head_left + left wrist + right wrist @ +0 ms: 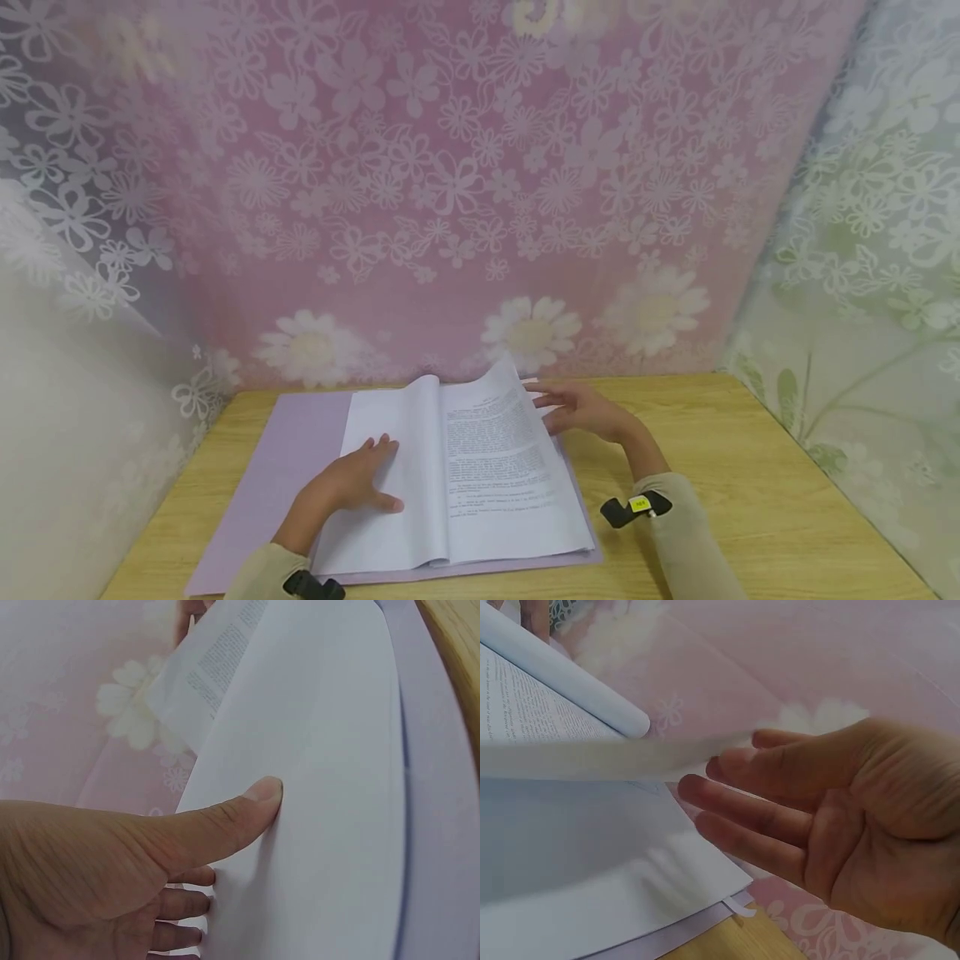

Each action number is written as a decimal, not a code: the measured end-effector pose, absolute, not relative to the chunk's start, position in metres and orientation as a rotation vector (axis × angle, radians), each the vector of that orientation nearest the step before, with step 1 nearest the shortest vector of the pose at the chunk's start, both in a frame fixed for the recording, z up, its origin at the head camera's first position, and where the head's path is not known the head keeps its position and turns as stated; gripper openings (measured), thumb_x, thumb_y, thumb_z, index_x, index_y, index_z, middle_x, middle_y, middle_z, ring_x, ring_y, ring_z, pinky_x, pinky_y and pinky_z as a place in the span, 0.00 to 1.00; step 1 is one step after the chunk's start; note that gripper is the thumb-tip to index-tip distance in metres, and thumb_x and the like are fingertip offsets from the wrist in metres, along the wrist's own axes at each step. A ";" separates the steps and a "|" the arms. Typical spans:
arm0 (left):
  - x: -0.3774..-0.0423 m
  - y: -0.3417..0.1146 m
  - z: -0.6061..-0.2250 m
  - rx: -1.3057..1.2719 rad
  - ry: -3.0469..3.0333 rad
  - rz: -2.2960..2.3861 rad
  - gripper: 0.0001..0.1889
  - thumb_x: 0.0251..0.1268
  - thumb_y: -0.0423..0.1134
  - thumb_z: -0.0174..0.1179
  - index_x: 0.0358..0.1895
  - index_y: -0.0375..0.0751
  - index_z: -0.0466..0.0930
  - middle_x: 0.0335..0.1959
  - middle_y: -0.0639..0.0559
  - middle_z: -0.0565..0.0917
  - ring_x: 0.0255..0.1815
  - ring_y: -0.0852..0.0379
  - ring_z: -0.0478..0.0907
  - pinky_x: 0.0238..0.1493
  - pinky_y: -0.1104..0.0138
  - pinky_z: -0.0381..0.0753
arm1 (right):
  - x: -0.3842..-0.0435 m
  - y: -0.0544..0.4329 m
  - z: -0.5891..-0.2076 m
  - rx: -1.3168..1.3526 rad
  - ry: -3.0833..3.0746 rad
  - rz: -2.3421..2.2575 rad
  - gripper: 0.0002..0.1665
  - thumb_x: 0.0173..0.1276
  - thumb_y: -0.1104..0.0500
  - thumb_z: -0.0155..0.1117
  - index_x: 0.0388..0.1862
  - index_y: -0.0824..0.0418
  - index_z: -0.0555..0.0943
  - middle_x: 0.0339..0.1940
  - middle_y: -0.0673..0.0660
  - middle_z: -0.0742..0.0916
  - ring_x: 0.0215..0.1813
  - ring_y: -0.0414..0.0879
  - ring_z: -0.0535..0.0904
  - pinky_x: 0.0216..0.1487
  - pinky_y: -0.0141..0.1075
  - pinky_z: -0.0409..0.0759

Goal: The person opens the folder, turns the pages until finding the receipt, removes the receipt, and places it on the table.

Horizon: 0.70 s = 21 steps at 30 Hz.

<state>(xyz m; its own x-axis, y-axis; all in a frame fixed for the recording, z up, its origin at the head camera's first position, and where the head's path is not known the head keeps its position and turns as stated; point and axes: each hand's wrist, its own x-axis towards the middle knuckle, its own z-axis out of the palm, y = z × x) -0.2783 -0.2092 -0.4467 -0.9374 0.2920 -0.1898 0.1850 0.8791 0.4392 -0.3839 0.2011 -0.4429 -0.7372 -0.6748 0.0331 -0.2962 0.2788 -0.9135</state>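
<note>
A stack of printed sheets (pixel 495 467) lies spread like a book on a lilac folder (pixel 300 442), with a rolled fold of paper (pixel 426 467) along its middle. My left hand (pixel 348 483) rests on the blank left-hand page (pixel 322 750), thumb spread away from the fingers. At the upper right corner of the stack, my right hand (pixel 581 410) pinches the raised edge of a page (pixel 615 759) between thumb and index finger. The other fingers (pixel 742 814) hang below that edge, and their shadow falls on the sheet underneath.
The folder lies on a wood-grain table (pixel 712 467). A pink flowered backdrop (pixel 465 208) stands behind the table's far edge, with pale flowered panels (pixel 870 333) at both sides. A small ribbon-like strip (pixel 739 907) sticks out at the stack's corner.
</note>
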 end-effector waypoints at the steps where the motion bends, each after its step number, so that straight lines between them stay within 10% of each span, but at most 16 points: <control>1: -0.278 -0.209 -0.446 0.361 2.802 0.617 0.54 0.49 0.54 0.79 0.77 0.34 0.62 0.80 0.33 0.59 0.81 0.30 0.54 0.74 0.36 0.62 | -0.383 0.200 -0.441 -0.893 2.186 -1.416 0.45 0.67 0.63 0.71 0.80 0.55 0.64 0.73 0.67 0.76 0.67 0.61 0.80 0.60 0.43 0.84; 10: -0.277 -0.210 -0.447 0.345 2.796 0.626 0.54 0.49 0.53 0.79 0.77 0.34 0.62 0.80 0.33 0.60 0.81 0.30 0.54 0.74 0.36 0.62 | -0.372 0.179 -0.433 -1.089 2.075 -1.191 0.60 0.63 0.63 0.75 0.85 0.45 0.50 0.86 0.56 0.57 0.79 0.65 0.65 0.75 0.62 0.66; 21: -0.279 -0.210 -0.445 0.360 2.797 0.652 0.53 0.49 0.53 0.79 0.77 0.35 0.64 0.80 0.34 0.60 0.81 0.31 0.54 0.74 0.36 0.61 | -0.358 0.152 -0.430 -1.150 2.166 -1.033 0.68 0.57 0.55 0.82 0.86 0.46 0.46 0.87 0.54 0.49 0.83 0.63 0.58 0.77 0.62 0.62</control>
